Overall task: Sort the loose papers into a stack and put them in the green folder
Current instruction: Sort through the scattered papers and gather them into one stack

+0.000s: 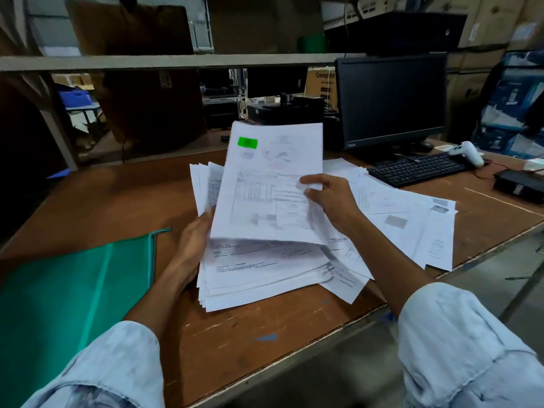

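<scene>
Right grip pinching top sheet by right edge, thumb on front, green label near its top. Left grip curled round fanned sheets just behind it, lower left. Both bunches up over stack on table. Green folder lying flat at left, near stack. Loose papers spread off to right, near keyboard.

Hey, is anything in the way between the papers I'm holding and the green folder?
Nothing visible. The left hand and right hand hold the papers up; the folder lies on the table to their left, only bare wood and your forearm between.
</scene>
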`<state>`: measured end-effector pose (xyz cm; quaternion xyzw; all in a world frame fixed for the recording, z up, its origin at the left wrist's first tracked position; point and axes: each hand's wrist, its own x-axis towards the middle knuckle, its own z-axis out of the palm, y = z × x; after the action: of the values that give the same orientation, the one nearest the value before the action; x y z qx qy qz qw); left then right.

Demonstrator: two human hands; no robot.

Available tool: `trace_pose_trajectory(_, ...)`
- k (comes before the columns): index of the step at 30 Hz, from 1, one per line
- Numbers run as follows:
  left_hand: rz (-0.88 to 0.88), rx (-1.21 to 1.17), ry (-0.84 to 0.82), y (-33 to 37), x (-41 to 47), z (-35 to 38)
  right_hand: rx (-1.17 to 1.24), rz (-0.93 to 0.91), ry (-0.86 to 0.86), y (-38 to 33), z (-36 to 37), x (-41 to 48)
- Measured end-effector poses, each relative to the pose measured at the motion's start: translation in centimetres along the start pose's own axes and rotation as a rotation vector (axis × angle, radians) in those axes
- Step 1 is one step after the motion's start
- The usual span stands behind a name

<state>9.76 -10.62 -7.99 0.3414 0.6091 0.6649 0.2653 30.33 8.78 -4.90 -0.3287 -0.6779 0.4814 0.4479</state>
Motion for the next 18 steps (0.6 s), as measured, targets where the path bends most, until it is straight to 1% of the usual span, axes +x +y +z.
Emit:
trace_pose_trajectory(3,-0.128,-0.144,-0.106,0.0,0.3,-0.4,-0.373,-0.050,-0.154,0.5,0.8,-0.5)
trace_pose_trajectory(5,-0.099,-0.061,-0.160,-0.2,0.4,-0.6,-0.533,-0.069,-0.248,0.7,1.7,-0.9)
trace_pose_trajectory(7,-0.038,0.046,-0.156,-0.6,0.7,-0.7,-0.596,-0.074,-0.276,0.8,2.5,-1.2)
trace_pose_trajectory(8,-0.020,0.065,-0.155,-0.8,0.8,-0.7,-0.601,-0.060,-0.246,0.9,2.7,-1.1)
trace_pose_trajectory(10,-0.004,0.042,-0.164,-1.0,0.9,-0.9,-0.582,-0.002,-0.119,1.1,2.2,-0.6)
trace_pose_trajectory(11,0.010,0.025,-0.173,-1.2,1.0,-1.0,-0.617,0.037,-0.054,1.3,1.6,-0.2)
trace_pose_trajectory(13,0.051,0.012,-0.212,-1.4,1.2,-1.2,-0.838,0.111,0.026,1.8,-0.4,0.8)
trace_pose_trajectory(14,0.070,0.013,-0.226,-1.4,1.2,-1.1,-0.977,0.151,0.022,2.1,-1.6,1.1)
trace_pose_trajectory(15,0.087,0.023,-0.233,-1.4,1.2,-1.1,-1.118,0.180,-0.031,2.4,-2.8,1.3)
trace_pose_trajectory(16,0.097,0.040,-0.230,-1.4,1.2,-1.1,-1.226,0.196,-0.124,2.8,-3.8,1.4)
trace_pose_trajectory(17,0.101,0.057,-0.223,-1.3,1.2,-1.0,-1.281,0.209,-0.223,3.2,-4.8,1.5)
trace_pose_trajectory(18,0.101,0.067,-0.215,-1.3,1.2,-0.9,-1.285,0.232,-0.289,3.5,-5.4,1.6)
